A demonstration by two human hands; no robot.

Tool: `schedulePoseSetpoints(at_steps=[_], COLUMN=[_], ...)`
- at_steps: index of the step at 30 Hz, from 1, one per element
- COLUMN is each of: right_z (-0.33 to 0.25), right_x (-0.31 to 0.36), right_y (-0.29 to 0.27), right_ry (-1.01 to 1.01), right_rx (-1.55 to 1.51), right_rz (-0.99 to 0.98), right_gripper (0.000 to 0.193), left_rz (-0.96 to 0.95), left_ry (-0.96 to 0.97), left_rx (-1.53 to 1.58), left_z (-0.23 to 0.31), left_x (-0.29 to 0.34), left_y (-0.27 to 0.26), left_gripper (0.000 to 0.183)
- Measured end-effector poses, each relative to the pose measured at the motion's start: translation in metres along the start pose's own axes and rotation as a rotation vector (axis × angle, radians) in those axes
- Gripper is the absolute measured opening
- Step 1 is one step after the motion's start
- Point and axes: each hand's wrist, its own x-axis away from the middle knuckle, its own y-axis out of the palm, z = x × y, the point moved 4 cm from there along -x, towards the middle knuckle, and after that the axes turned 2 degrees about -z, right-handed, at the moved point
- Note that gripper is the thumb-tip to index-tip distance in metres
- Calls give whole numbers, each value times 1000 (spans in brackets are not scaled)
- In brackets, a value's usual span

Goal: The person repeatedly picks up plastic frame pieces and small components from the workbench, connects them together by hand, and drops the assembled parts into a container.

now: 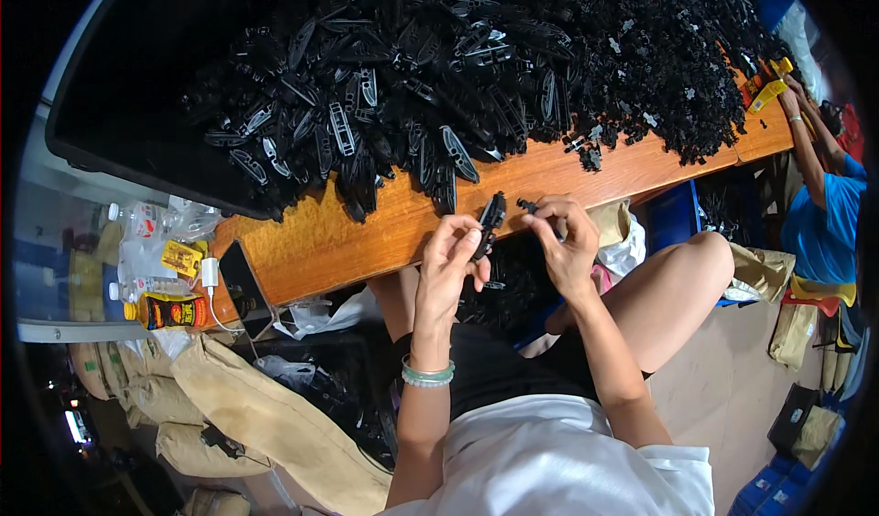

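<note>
The left hand (449, 261) has its grip pinched on a long black part (493, 216), steeply tilted, top leaning right, in front of the desk (366, 237). Just to its right, with a gap between, the right hand (568, 243) pinches a small black clip (527, 206), which is nearest the part's upper end. Beyond lie heaped long black pieces (343, 130), then heaped small ones (673, 86); far right, a co-worker in blue (829, 218).

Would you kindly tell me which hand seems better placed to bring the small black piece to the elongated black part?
Probably the right hand: it pinches the small black piece at its fingertips, a short gap from the elongated black part, which the left hand grips.
</note>
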Motion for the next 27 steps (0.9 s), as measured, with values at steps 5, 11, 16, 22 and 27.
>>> schedulePoseSetpoints(at_steps=[5, 11, 16, 22, 27], right_z=[-18, -20, -25, -37, -48], right_x=[8, 9, 8, 7, 5], right_y=[4, 0, -2, -1, -5], right_ry=[82, 359, 281, 95, -223], right_rx=[-212, -433, -363, -185, 77], right_rz=[-60, -43, -170, -238, -290], right_gripper=[11, 17, 16, 16, 24], left_rz=[-109, -98, -30, -39, -41], left_ry=[85, 223, 223, 190, 212], left_rx=[27, -117, 71, -208, -165], left_z=[5, 11, 8, 8, 9], left_x=[9, 15, 13, 16, 18], left_y=[16, 21, 28, 21, 22], left_gripper=[28, 31, 40, 31, 22])
